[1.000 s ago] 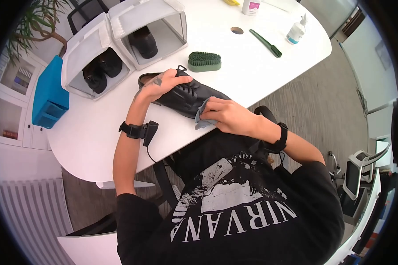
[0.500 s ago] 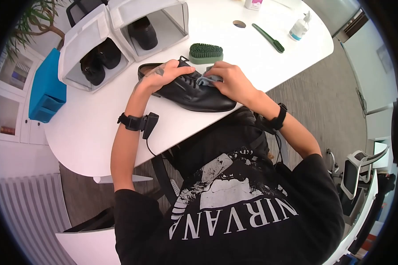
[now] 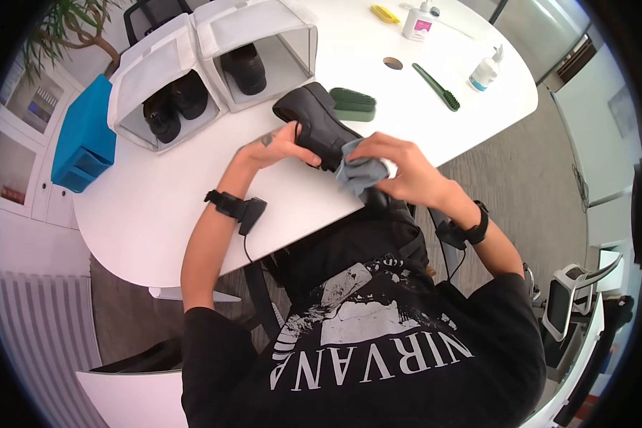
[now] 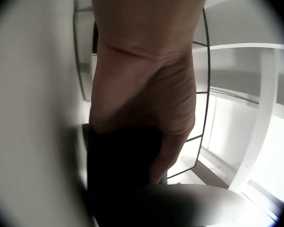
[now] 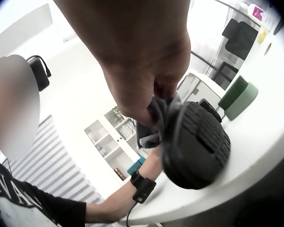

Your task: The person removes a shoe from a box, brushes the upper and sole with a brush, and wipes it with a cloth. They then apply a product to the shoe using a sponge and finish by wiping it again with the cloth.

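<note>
In the head view a black lace-up shoe (image 3: 317, 121) is tipped over, its heel toward the back and its toe toward the person. My left hand (image 3: 285, 146) grips it around the middle, thumb along the near side. My right hand (image 3: 406, 167) pinches a crumpled grey-blue cloth (image 3: 362, 172) against the front part of the shoe, hiding much of it. The right wrist view shows the ridged black sole (image 5: 199, 146) beside the cloth (image 5: 156, 111). In the left wrist view the palm (image 4: 142, 94) covers the dark shoe (image 4: 123, 161).
Just behind the shoe lies a green brush (image 3: 354, 105). Two white shoe boxes (image 3: 160, 50) with black shoes stand at the back left, beside a blue box (image 3: 85, 135). A slim green brush (image 3: 435, 85), a pump bottle (image 3: 485, 71) and another bottle (image 3: 419, 23) are on the white table (image 3: 157, 221).
The shoe has gone from upright on the table to tipped over, toe swung toward the person. The cloth moved from the near toe side to the laces, then down to the front part.
</note>
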A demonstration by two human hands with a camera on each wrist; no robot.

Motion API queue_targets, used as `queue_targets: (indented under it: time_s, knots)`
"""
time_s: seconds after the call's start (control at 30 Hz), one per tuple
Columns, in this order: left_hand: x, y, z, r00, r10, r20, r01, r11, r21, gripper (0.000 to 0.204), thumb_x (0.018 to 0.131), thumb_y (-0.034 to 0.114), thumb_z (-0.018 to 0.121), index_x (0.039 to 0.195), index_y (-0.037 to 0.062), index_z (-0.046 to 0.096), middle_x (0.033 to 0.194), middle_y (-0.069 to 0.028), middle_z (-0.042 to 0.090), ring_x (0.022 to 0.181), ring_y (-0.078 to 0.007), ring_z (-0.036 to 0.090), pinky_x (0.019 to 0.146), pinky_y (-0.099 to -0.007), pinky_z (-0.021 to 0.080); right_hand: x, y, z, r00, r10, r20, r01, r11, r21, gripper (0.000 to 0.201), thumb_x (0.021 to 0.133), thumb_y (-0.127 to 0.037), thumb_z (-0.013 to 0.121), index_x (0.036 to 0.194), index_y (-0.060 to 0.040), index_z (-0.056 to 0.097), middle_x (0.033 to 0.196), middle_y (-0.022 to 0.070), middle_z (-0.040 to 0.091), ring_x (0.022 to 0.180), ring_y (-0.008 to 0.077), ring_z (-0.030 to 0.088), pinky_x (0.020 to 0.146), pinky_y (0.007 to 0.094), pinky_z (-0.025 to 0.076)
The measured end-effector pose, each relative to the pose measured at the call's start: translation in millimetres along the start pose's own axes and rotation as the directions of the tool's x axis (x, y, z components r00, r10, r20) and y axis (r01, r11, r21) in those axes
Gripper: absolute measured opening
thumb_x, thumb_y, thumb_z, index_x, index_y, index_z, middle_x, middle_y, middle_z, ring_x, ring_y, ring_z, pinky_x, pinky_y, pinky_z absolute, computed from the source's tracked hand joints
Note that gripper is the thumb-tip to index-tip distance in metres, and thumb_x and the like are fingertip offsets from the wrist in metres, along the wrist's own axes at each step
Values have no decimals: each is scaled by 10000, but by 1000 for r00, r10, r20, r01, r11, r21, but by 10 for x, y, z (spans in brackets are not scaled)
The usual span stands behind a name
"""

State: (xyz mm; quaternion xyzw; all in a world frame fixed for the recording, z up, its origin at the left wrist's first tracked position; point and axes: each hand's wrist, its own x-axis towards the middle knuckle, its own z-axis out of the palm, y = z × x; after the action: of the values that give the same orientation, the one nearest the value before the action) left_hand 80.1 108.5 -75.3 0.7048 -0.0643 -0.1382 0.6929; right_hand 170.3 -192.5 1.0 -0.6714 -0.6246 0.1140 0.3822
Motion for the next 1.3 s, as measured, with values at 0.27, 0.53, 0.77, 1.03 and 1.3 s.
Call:
queue_targets:
  time_s: [0.27,0.53,0.77,1.03,1.3]
  knots:
    - [-48,-346,-130,993,-108,37,109,994,-21,401,781,122,923,1106,-16,732,1010,-55,753,951,-166,706,879,-326,579,754,200,284,919,-245,309,279,958,-71,408,738,116,631,1118,24,749,1092,160,707,1105,380,661,957,465,556]
    - [-94,-257,-101,963,-269,-31,270,943,193,514,773,163,978,1204,14,742,1111,-46,764,1017,-166,694,958,-312,561,1190,445,312,965,-217,147,226,973,-44,414,748,101,641,1119,-25,776,1063,157,740,936,404,705,843,456,567]
    - [-64,-499,-157,964,-266,-32,265,930,255,506,740,311,990,1065,-21,791,1032,-102,791,910,-183,716,851,-318,573,1034,323,162,935,-162,317,202,974,-98,368,742,92,639,1070,-3,776,1078,158,753,998,404,712,874,453,574]
    - [-103,-251,-55,991,-122,-53,127,986,106,443,749,86,970,1131,-11,768,1064,-66,783,947,-158,704,879,-317,580,1912,592,673,892,-291,345,362,918,-160,361,765,93,657,1102,34,770,1131,208,739,1108,430,681,997,458,556]
    - [-104,-254,-61,924,-374,-77,382,895,230,427,786,202,968,1096,-13,768,1047,-74,775,950,-170,710,863,-320,576,1102,151,57,893,-85,442,152,981,-119,440,699,136,586,1087,27,764,1100,189,716,1048,417,690,933,458,557]
